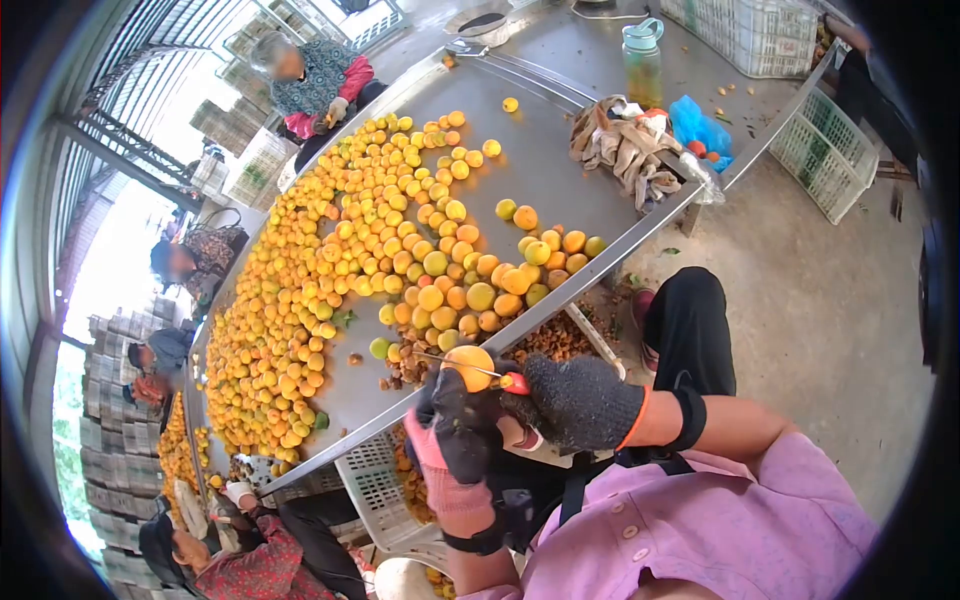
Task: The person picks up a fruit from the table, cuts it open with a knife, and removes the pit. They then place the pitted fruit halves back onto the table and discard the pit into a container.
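My left hand (457, 425), in a pink glove with dark fingers, is closed around a round orange fruit (470, 368) just over the table's near edge. My right hand (585, 402), in a dark grey knitted glove, grips a small tool by its red-and-yellow handle (514, 383). The tool's thin metal shaft lies across the front of the fruit. Beyond my hands, many similar yellow-orange fruits (430, 298) are heaped on the metal table (555, 125). Brown scraps (405, 366) lie at the table edge beside my left hand.
Below the edge stand a crate of brown scraps (555, 340) and a white crate (375, 480). Cloths (620, 150), a blue bag (697, 128) and a bottle (642, 62) are at the far right. Other people, including one in a red top (265, 560), sit along the table.
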{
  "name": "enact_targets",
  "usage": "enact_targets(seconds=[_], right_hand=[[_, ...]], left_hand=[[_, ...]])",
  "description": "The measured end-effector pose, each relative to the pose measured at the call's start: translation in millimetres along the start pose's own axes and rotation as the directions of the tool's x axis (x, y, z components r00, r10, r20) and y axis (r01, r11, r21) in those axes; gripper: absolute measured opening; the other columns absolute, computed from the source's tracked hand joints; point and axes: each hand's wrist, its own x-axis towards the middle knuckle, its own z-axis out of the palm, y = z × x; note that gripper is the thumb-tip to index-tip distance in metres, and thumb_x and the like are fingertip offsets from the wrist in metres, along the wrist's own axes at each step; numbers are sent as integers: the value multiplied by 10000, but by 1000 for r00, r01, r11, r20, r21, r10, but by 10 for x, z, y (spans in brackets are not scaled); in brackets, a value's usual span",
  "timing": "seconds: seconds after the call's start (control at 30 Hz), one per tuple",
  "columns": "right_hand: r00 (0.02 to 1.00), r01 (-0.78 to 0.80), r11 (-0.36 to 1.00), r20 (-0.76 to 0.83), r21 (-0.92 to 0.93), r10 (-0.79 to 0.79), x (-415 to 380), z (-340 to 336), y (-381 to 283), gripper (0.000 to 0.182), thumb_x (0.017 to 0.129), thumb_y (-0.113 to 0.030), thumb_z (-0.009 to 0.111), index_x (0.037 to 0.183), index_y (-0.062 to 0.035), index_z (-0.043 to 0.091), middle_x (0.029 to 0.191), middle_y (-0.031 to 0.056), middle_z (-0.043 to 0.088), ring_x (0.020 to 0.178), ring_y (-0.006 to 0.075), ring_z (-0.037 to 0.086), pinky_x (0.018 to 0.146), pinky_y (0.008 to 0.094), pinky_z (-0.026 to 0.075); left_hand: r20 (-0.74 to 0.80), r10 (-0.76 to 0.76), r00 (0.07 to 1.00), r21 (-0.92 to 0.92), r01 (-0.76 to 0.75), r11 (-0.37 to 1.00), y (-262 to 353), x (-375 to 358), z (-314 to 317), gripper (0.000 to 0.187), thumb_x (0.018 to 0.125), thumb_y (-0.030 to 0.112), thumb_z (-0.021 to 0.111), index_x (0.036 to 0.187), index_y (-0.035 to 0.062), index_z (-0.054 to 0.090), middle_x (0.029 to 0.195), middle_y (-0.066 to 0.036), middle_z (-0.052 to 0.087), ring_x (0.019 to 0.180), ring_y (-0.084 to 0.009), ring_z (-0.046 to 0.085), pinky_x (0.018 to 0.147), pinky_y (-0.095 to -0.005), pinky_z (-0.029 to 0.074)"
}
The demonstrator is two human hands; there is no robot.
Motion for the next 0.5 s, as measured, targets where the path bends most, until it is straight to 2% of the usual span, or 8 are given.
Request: enact_targets(seconds=[0.07, 0.1, 0.2, 0.27, 0.33, 0.43, 0.47, 0.5], right_hand=[[967, -254, 964, -6, 83, 255, 3, 114, -85, 252, 797, -218, 547, 991, -58, 564, 777, 174, 561, 587, 321, 606, 470, 412, 479], [956, -294, 956, 20, 25, 293, -5, 127, -108, 255, 785, -212, 552, 984, -54, 571, 781, 173, 558, 603, 320, 613, 458, 415, 478], [971, -231, 973, 58, 7, 230, 8, 34, -152, 260, 782, -211, 553, 986, -51, 563, 782, 176, 559, 603, 329, 609, 458, 426, 474], [985, -161, 986, 63, -37, 163, 20, 48, -70, 247, 776, -209, 557, 961, -44, 562, 786, 179, 558, 604, 333, 609, 463, 426, 473], [993, -91, 993, 71, -79, 96, 6, 87, 4, 236, 770, -207, 560, 935, -38, 562, 789, 181, 556, 604, 337, 608, 467, 427, 472], [989, 117, 981, -75, -153, -130, 59, 195, 57, 211, 753, -197, 569, 876, -27, 553, 748, 179, 564, 612, 339, 609, 487, 421, 473], [999, 36, 992, 0, -122, -37, 108, 248, 63, 208, 750, -197, 571, 864, -23, 552, 720, 175, 566, 615, 336, 611, 496, 418, 474], [996, -47, 994, 72, -101, 55, 191, 239, 73, 207, 747, -196, 574, 852, -20, 551, 693, 170, 569, 619, 334, 612, 505, 415, 475]], left_hand=[[91, -288, 953, -375, 301, 877, -92, -56, 26, 363, 822, 154, 588, 1135, -25, 554, 912, -72, 651, 724, -115, 575, 674, -246, 454], [-8, -32, 999, -23, 32, 999, -147, -97, 46, 350, 847, 196, 564, 1122, -19, 561, 914, -66, 653, 686, -105, 555, 638, -235, 441], [-103, -238, 966, -100, 228, 968, 23, -56, 46, 349, 850, 180, 562, 1142, -11, 551, 945, -72, 651, 732, -102, 571, 661, -232, 447], [-118, -165, 979, -140, 148, 979, -72, -43, 41, 368, 837, 146, 581, 1171, -2, 535, 952, -64, 648, 780, -105, 584, 701, -231, 452], [-62, 105, 992, 247, -87, 965, -123, -35, -6, 393, 830, 106, 598, 1193, -18, 510, 960, -71, 637, 809, -120, 592, 738, -229, 456], [-47, 469, 882, 387, -417, 822, -274, 5, -2, 283, 846, 185, 570, 999, -52, 591, 841, -70, 647, 749, -117, 576, 684, -254, 445], [-57, 501, 864, 389, -443, 808, -193, 34, 42, 283, 846, 185, 570, 999, -52, 591, 841, -70, 647, 749, -117, 576, 684, -254, 445], [-246, 194, 949, 101, -174, 979, -57, 61, 105, 277, 844, 185, 576, 996, -47, 595, 831, -63, 641, 740, -114, 570, 673, -248, 441]])
